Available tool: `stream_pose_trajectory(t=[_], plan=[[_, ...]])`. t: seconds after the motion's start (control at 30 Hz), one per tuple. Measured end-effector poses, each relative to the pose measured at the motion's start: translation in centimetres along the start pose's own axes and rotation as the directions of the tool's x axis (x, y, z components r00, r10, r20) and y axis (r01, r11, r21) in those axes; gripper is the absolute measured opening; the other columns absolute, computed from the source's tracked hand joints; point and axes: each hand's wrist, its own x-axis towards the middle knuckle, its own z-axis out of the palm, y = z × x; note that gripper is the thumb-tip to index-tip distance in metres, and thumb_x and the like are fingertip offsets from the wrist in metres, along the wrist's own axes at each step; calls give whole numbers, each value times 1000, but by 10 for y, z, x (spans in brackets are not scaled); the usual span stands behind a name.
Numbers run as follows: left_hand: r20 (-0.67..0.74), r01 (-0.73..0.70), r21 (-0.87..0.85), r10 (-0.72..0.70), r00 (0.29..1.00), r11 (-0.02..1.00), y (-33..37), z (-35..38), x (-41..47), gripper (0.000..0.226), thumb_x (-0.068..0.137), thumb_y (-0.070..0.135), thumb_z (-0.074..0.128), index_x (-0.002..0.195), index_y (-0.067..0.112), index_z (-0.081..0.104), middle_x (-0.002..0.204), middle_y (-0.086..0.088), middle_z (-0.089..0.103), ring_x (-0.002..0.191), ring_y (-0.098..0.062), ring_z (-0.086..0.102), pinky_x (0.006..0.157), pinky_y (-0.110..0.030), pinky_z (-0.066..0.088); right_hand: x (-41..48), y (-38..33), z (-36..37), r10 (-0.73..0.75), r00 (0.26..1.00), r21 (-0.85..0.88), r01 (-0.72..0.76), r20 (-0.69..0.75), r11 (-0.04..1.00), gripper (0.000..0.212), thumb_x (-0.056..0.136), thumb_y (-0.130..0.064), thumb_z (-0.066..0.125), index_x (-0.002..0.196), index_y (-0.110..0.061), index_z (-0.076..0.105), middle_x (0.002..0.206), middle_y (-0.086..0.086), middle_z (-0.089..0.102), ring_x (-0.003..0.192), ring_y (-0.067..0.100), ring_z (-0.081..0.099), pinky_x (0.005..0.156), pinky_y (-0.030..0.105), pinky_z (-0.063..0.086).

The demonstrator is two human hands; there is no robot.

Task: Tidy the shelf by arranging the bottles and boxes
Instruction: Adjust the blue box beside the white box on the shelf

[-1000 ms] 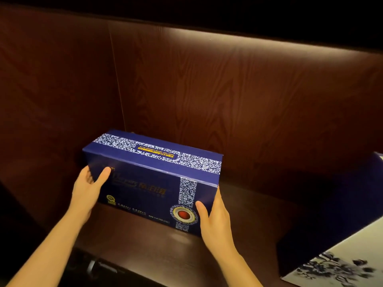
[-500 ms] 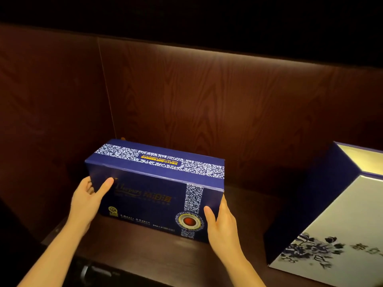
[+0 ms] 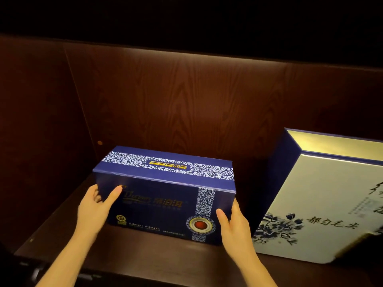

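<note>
Left hand (image 3: 94, 206) and right hand (image 3: 234, 221) clasp dark-blue patterned cardboard box (image 3: 165, 191) on dark wooden shelf (image 3: 62, 235) — placement unfinished; white floral box (image 3: 323, 204) untouched.

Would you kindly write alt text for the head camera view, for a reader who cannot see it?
Two bare hands grip a dark blue box by its ends on a dark wooden shelf, the left hand at its left end, the right hand at its right. A larger white box with blue flowers stands apart to the right.
</note>
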Motion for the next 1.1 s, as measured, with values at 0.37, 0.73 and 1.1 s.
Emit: stream_pose_trajectory(t=[0.37, 0.73, 1.1], plan=[[5, -9, 62, 9, 1000, 998, 12, 29, -29, 68, 77, 49, 73, 137, 21, 53, 124, 7, 56, 117, -16, 49, 98, -40, 43, -18, 11, -41, 12, 1000, -4, -13, -9, 1000, 65, 104, -30, 52, 160, -34, 19, 139, -7, 57, 118, 3, 56, 88, 3, 43], [-18, 3, 74, -1, 1000, 997, 9, 37, -34, 65, 75, 54, 73, 135, 34, 56, 125, 13, 55, 116, -14, 49, 92, -41, 43, -50, 45, -207, -183, 627, -62, 210, -757, 976, 34, 89, -55, 66, 119, -54, 50, 125, 4, 60, 103, 0, 62, 89, 16, 51], [-33, 9, 17, -9, 999, 1000, 11, 42, -36, 53, 90, 29, 72, 140, 23, 52, 130, 6, 52, 119, -11, 47, 96, -36, 38, -8, 97, -264, 161, 828, 109, -121, -538, 987, 115, 65, -57, 80, 158, -28, 19, 163, 9, 33, 149, 27, 34, 118, 50, 33]])
